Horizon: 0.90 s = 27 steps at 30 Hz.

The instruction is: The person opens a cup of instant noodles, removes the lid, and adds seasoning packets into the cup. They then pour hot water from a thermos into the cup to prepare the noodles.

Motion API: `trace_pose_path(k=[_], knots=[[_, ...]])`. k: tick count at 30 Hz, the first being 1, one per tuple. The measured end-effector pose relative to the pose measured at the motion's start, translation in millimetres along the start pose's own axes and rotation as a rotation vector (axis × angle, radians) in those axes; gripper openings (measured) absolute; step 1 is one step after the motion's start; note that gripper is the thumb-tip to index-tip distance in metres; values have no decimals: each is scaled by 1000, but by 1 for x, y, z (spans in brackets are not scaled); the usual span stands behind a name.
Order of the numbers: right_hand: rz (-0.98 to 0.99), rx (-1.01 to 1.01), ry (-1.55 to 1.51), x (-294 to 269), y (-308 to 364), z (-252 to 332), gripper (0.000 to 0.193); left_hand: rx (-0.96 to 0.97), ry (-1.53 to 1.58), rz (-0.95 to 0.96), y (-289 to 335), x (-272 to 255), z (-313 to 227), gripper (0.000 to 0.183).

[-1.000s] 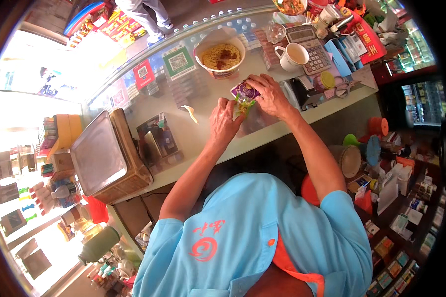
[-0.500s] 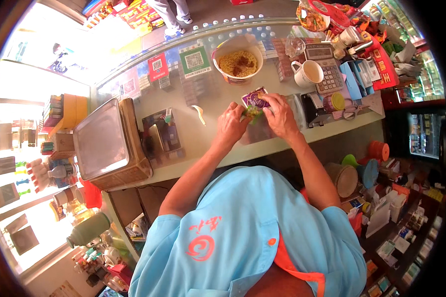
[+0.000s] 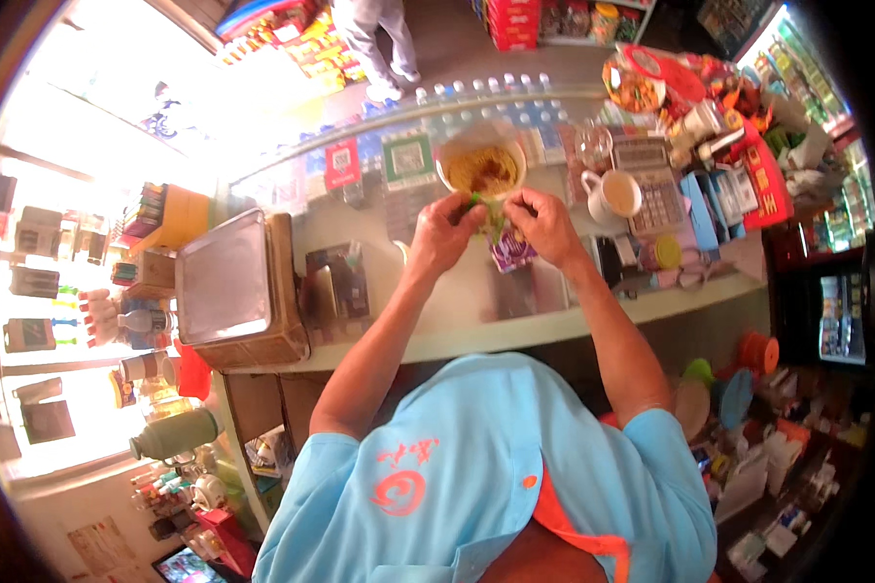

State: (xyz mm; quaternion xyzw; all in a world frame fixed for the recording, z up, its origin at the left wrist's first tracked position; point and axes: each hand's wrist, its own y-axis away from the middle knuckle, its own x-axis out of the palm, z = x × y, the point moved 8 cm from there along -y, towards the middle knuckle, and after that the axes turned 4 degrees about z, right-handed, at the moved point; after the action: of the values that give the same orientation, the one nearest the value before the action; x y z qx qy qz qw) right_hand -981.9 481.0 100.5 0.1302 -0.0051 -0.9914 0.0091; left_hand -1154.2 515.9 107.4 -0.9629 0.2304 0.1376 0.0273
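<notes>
- Both hands have moved up the smooth, pale table [image 3: 457,301] to the round bowl [image 3: 480,167] of yellow noodles.
- Left hand [image 3: 444,233] and right hand [image 3: 546,225] pinch a small crinkly purple sachet [image 3: 508,248] between their fingers, just below the bowl.

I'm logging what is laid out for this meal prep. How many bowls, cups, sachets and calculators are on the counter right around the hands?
Bowls: 1, the noodle bowl
Cups: 1, the white cup
Sachets: 2, a green sachet held by both the left hand and right hand, and a purple sachet beneath them
Calculators: 1, the calculator
Total: 5
</notes>
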Motion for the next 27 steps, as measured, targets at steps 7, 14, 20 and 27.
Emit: trace_pose_path(k=[7, 14, 20, 27], knots=[[30, -237, 353, 0, -22, 59, 13, 143, -197, -39, -20, -10, -38, 21], [-1, -382, 377, -3, -26, 81, 8, 136, -142, -112, -39, -14, -35, 25], [-205, -555, 512, 8, -28, 83, 8, 30, -44, -256, -58, -19, -12, 31], [-280, -586, 513, 5, -27, 69, 5, 259, -290, -336, -79, -11, -15, 25]])
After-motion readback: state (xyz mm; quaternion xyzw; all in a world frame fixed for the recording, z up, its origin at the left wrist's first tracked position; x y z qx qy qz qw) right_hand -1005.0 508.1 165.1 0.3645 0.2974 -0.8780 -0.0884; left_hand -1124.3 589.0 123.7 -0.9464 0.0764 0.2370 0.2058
